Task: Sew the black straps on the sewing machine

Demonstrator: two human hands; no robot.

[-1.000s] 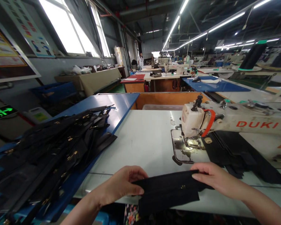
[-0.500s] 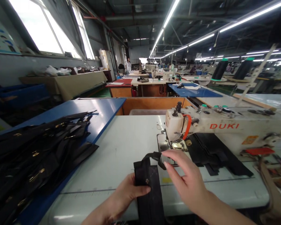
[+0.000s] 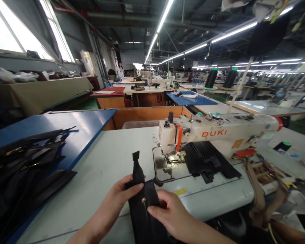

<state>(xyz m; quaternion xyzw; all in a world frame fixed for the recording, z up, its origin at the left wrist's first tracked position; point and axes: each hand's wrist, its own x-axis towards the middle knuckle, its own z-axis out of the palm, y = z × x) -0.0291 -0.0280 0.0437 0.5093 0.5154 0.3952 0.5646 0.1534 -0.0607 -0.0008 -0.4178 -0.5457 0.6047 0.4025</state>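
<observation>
At a white sewing table (image 3: pixel 96 176), just in front of a DUKI sewing machine (image 3: pixel 213 135), the left hand (image 3: pixel 109 203) is pinching a black strap (image 3: pixel 142 213) near its narrow top end, while the right hand (image 3: pixel 170 211) is curling closed around its lower part, beside a brass clasp (image 3: pixel 143 202)

We list, along the left side, tall daylit windows (image 3: pixel 22 30) set in a grey wall (image 3: pixel 5 57), and below them a long table under beige cloth (image 3: pixel 35 91). Further on we count a red-topped table (image 3: pixel 108 90) with a wooden base, a blue-topped table (image 3: pixel 190 99) and a green floor (image 3: pixel 86 105). Overhead, we note rows of fluorescent tube lights (image 3: pixel 162 23) beneath a dark steel-framed ceiling (image 3: pixel 112 20).
</observation>
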